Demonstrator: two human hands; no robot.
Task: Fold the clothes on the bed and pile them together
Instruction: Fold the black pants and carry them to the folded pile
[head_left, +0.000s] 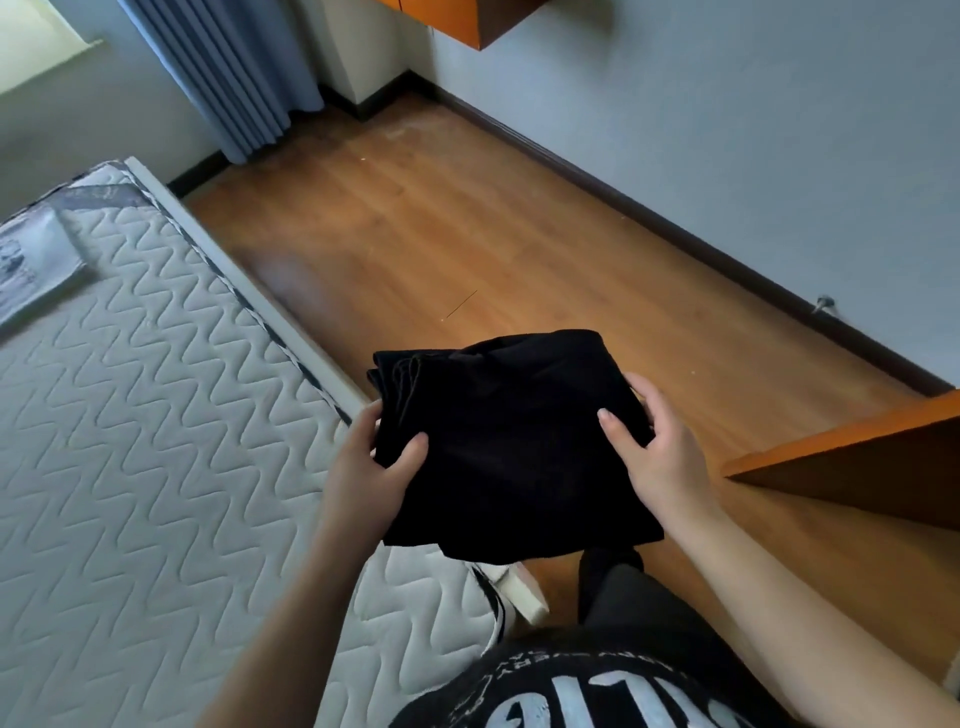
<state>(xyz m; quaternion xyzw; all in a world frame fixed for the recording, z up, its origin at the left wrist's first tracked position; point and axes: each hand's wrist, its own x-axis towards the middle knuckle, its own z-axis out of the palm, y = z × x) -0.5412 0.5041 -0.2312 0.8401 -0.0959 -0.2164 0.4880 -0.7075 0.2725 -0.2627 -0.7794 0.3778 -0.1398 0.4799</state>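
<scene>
A folded black garment (504, 441) hangs in the air over the bed's edge and the floor, held from both sides. My left hand (371, 467) grips its left edge, thumb on top. My right hand (657, 447) grips its right edge, thumb lying on the cloth. The bed (130, 441) with a white quilted mattress fills the left. A folded grey-and-white printed garment (36, 265) lies flat on the mattress at the far left.
Wooden floor (467, 223) runs between the bed and the grey wall. An orange wooden furniture corner (857, 457) juts in at the right. Blue curtains (228, 73) hang at the back. An orange cabinet (467, 21) is mounted on the wall above.
</scene>
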